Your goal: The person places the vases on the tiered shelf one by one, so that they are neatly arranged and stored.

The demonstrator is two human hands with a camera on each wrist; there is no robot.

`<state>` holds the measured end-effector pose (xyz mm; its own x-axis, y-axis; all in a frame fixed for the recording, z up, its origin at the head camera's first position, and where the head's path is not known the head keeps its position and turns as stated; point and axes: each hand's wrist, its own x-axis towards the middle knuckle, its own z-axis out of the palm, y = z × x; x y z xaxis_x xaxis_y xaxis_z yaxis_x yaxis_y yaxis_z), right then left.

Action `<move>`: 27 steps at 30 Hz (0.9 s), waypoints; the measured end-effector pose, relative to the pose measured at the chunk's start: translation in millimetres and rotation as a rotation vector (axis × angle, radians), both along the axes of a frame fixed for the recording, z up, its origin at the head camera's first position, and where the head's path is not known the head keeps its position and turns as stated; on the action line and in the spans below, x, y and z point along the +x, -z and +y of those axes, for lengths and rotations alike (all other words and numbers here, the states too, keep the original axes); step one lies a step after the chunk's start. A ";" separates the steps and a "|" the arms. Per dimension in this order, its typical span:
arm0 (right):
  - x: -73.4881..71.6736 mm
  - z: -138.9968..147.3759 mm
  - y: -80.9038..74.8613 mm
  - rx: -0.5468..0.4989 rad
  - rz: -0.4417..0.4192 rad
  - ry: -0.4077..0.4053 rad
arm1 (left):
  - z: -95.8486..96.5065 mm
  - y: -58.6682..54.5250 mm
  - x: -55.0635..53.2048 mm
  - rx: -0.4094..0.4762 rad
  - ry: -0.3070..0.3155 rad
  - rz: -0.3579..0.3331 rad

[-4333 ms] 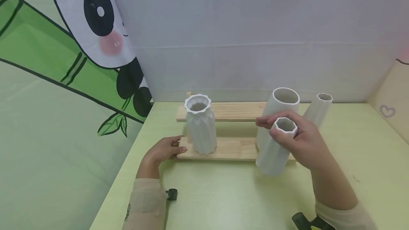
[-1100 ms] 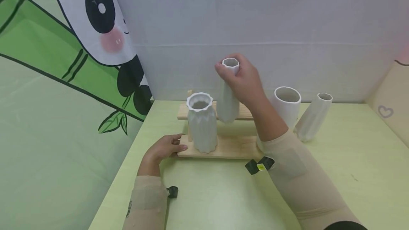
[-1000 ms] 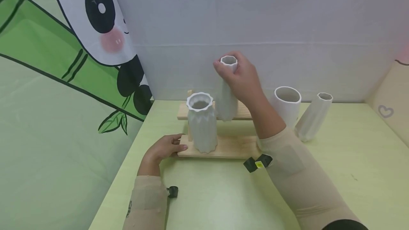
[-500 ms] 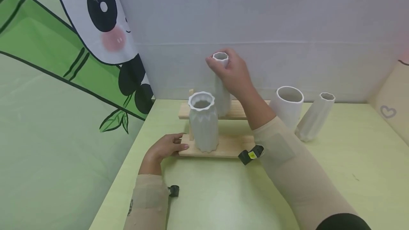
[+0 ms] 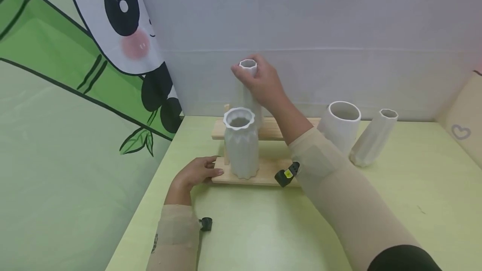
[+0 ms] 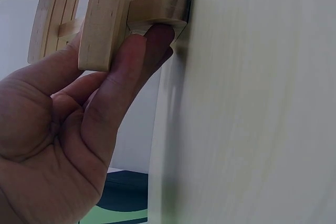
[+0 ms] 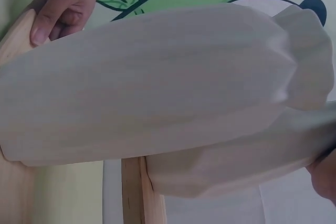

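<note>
My left hand [image 5: 196,173] pinches the left end of a two-tier wooden shelf, on its lower board [image 5: 269,170]; the left wrist view shows fingers tucked under that board [image 6: 102,24]. My right hand [image 5: 263,83] grips a slim white faceted vase [image 5: 249,100] just below its mouth. That vase stands upright over the left part of the upper board [image 5: 273,129], its lower part hidden in the head view by a white scallop-rimmed vase [image 5: 242,152]. In the right wrist view the slim vase's base [image 7: 178,177] is right at the upper board's edge, behind the scallop-rimmed vase [image 7: 157,87].
A wide white vase [image 5: 340,129] is at the shelf's right end, partly covered by my right sleeve [image 5: 331,179]. Right of it, a slim white faceted vase [image 5: 374,139] is on the pale table [image 5: 241,229]. A white cloth backdrop [image 5: 339,53] hangs behind.
My right hand has carried the slim vase from in front of the shelf's right end up and back, then left along the upper board to behind the scallop-rimmed vase. My left hand keeps its place.
</note>
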<state>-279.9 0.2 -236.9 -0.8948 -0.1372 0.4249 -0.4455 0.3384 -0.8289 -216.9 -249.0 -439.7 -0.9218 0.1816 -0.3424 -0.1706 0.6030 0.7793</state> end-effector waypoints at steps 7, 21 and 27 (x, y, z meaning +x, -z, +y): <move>-9.3 0.8 3.9 0.009 -0.017 -0.066 | 0.5 -1.1 -0.4 -0.004 -0.007 0.010; -7.5 0.0 7.4 -0.039 -0.026 -0.009 | 1.4 -3.8 -1.8 -0.017 0.057 0.027; -8.1 0.0 7.4 -0.041 -0.014 -0.046 | 0.1 -4.4 -0.9 -0.021 0.044 0.014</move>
<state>-288.0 0.2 -244.3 -0.8937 -0.1605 0.4189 -0.4483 0.2832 -0.8478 -217.8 -248.9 -435.3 -0.9176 0.2154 -0.3341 -0.1329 0.6260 0.7684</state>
